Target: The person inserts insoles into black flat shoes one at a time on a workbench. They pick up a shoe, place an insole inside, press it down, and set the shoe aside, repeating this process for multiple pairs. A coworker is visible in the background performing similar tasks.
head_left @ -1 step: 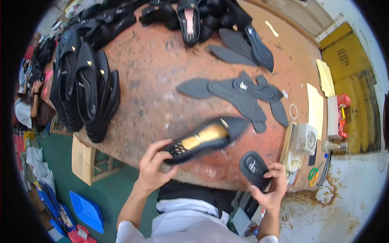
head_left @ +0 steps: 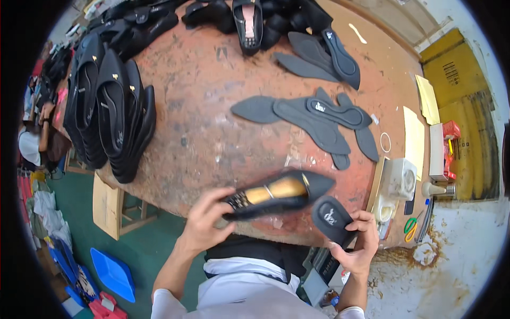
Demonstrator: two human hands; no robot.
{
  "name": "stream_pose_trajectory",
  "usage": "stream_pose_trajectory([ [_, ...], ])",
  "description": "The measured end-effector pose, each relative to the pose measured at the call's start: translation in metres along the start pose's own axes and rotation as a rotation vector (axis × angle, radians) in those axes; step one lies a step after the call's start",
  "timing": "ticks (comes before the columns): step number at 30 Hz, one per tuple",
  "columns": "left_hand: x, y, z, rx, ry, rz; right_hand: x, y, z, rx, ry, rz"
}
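Observation:
My left hand (head_left: 208, 220) grips the heel end of a black pointed-toe flat shoe (head_left: 279, 192). The shoe is slightly blurred, its toe points right, and its opening shows a tan inner sole and a dotted heel area. Between the thumb and fingers of my right hand (head_left: 360, 242) is a dark grey insole (head_left: 330, 218) with a pale mark; its lower end is hidden by the hand. The insole's rounded end is close beside the shoe's toe. Beyond them, several loose grey insoles (head_left: 313, 119) lie overlapping on the worn reddish table (head_left: 186, 154).
Nested black shoes (head_left: 118, 114) stand at the table's left edge, with more shoes (head_left: 247, 26) at the back. Other insoles (head_left: 319, 58) lie at the far right. A white container (head_left: 399, 178), scissors (head_left: 410, 228) and yellow paper (head_left: 413, 141) line the right side. A wooden stool (head_left: 109, 207) stands below left.
The shoe has shifted slightly right and turned so that its toe sits lower, nearer the insole. My right hand has hardly moved. The whole view has shifted a little.

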State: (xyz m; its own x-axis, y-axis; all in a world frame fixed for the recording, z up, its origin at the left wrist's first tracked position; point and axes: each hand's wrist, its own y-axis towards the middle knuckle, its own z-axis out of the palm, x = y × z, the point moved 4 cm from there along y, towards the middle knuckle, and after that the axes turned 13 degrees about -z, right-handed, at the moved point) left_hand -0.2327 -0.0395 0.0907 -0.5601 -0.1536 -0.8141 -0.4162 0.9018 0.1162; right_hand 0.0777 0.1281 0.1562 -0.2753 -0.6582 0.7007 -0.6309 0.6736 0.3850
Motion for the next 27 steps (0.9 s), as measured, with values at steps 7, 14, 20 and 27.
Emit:
stream_pose_trajectory([
  [7,-0.023,-0.044,0.051,-0.110,-0.003,-0.213,-0.004,0.000,0.052,0.416,-0.122,-0.192],
  [14,-0.037,-0.059,0.065,0.009,0.281,-0.282,-0.003,0.009,0.099,0.424,-0.053,-0.278],
  [20,-0.040,-0.055,0.063,0.066,0.233,-0.340,-0.006,0.014,0.113,0.470,-0.044,-0.319],
  [27,-0.050,-0.039,0.066,0.195,0.390,-0.388,-0.007,0.013,0.118,0.453,-0.051,-0.330],
])
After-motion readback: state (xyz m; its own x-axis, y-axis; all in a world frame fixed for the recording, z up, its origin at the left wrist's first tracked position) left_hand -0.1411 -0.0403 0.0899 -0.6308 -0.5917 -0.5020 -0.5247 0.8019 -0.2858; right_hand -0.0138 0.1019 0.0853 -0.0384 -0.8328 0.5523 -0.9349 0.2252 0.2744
